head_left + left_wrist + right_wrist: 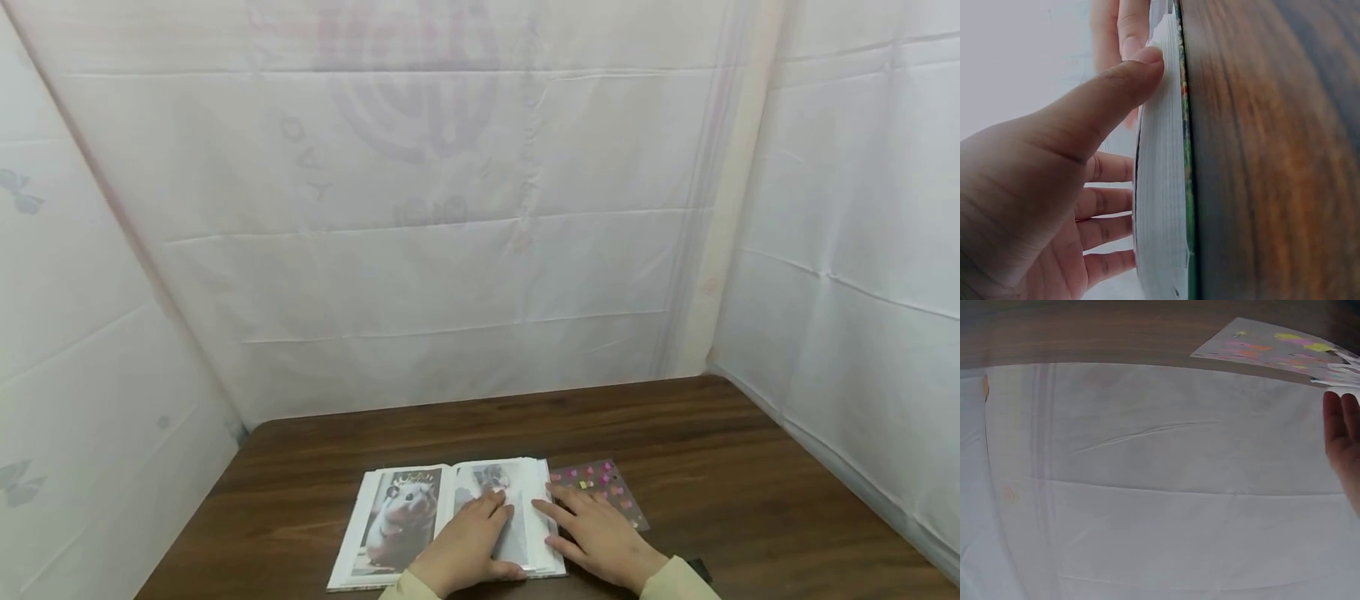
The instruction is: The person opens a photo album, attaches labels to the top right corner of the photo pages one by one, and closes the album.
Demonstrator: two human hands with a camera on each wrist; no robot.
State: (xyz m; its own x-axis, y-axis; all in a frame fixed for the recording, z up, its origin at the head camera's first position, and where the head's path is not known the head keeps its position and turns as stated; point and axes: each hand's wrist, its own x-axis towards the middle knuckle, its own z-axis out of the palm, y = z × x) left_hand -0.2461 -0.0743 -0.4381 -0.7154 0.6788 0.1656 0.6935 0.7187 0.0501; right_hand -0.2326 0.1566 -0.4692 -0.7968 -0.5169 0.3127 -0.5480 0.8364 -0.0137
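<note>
Two hands (468, 543) (604, 537), one open book (403, 523), one sticker sheet (621, 496), one table (750, 475), three fabric walls (450, 267) (82, 333) (862, 208).

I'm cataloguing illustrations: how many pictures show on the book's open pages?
2: one animal picture on the left page, and one greyish picture on the right page, partly covered by the left hand. Anything beneath that hand is hidden.

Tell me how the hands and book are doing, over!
Left hand resting on right page; right hand at its outer edge. Book lying open. Spotted sheet beside book, off the pages, partly hidden by right hand.
</note>
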